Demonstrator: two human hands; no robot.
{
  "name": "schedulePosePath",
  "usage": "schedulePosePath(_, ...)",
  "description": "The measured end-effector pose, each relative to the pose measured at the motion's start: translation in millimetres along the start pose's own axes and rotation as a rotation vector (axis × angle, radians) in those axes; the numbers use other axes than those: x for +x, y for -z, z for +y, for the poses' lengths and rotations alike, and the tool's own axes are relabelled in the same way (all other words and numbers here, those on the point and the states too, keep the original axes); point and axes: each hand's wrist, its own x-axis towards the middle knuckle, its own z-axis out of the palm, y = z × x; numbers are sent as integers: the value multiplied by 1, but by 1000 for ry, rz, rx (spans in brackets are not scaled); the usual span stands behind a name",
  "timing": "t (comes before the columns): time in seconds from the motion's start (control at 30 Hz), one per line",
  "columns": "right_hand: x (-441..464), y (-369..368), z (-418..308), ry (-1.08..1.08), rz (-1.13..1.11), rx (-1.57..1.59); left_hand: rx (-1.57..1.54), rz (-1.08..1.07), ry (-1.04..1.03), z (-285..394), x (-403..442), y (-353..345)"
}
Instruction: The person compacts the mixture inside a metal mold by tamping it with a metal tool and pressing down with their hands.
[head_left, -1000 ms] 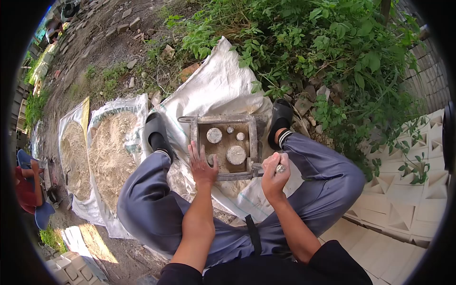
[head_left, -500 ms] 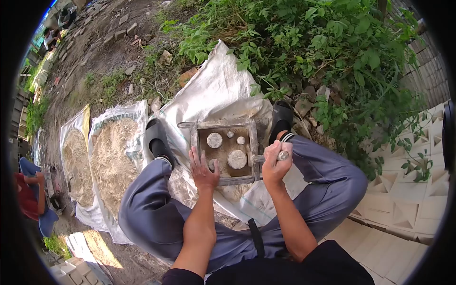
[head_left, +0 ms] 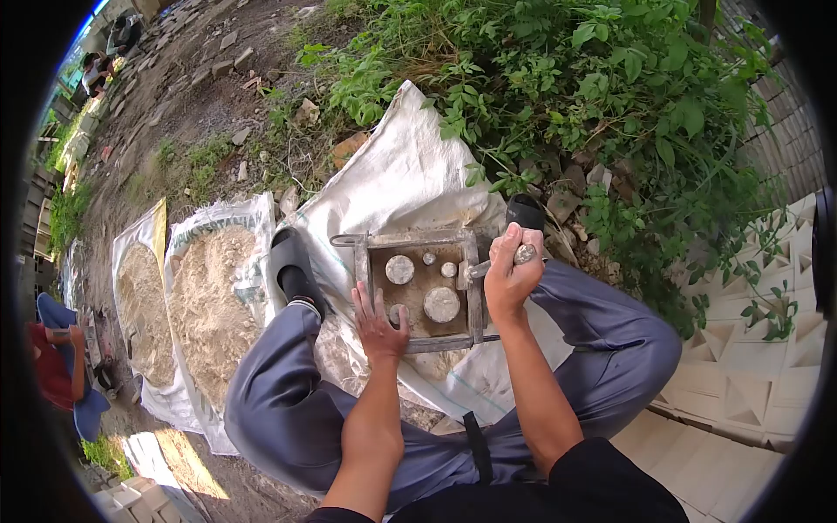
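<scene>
A rectangular wooden mould frame, filled with packed sand, lies between my feet. Several round grey pieces of different sizes, among them a large disc and a smaller one, are set in the sand. My left hand rests with fingers spread over the frame's near left corner, its thumb beside another round piece. At the right side of the frame, my right hand is wrapped round a dusty tool with a rounded end. A narrow part points left towards the frame's right bar; its kind is unclear.
White sacking spreads under the frame. Sacks of pale sand lie to the left. Leafy plants and rubble border the far side; pale patterned blocks stand at right. Another person sits at far left.
My right hand has risen with the tool, away from me relative to the frame. My left hand stays on the frame corner. The whole view has shifted slightly.
</scene>
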Motion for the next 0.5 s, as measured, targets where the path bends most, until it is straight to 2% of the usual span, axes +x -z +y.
schedulePosePath(0.03, 0, -5, 5, -6, -5, 0, -9, -6, 5, 1, 1, 2)
schedulePosePath(0.1, 15, -10, 14, 113, -228, -150, -31, -14, 1, 6, -1, 1)
schedulePosePath(0.2, 29, -13, -6, 109, -172, -76, 12, 32, -28, 3, 1, -1)
schedulePosePath(0.3, 19, -16, 8, 22, -108, 62, -23, 11, -25, 1, -4, 3)
schedulePosePath(0.37, 30, -17, 17, 245, -302, -153, -19, 1, -8, 5, -1, 5)
schedulePosePath(0.43, 34, -17, 4, 268, -285, -171, -27, -4, -14, 6, -2, 4)
schedulePosePath(0.5, 29, -18, 4, 137, -101, -7, -33, -13, -6, 2, 0, 2)
